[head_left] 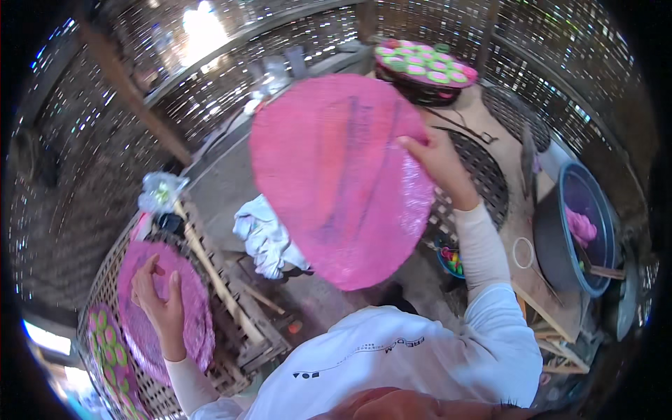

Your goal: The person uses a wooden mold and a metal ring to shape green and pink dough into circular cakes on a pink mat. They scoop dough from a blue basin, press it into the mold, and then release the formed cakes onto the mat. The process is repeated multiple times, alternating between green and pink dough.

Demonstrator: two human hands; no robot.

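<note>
My right hand [442,164] grips the right edge of a large, flat, round pink disc [301,161], thumb on the face toward me. The disc is held up in front of me, with dark streaks down its middle and a shiny, plastic-like sheen near its lower right. My left hand [162,301] is over a second pink round [192,315] with a glossy wrapped rim, at the left. Its fingers are apart and bent, with nothing in them; I cannot tell whether it touches that round.
A woven rack [227,367] with a pole [220,283] carries green-and-pink pieces [112,343]. More such pieces [427,64] lie on a basket at the back. A dark tub [549,241] with pink material, a black woven tray [483,157] and a white cloth [262,231] stand around.
</note>
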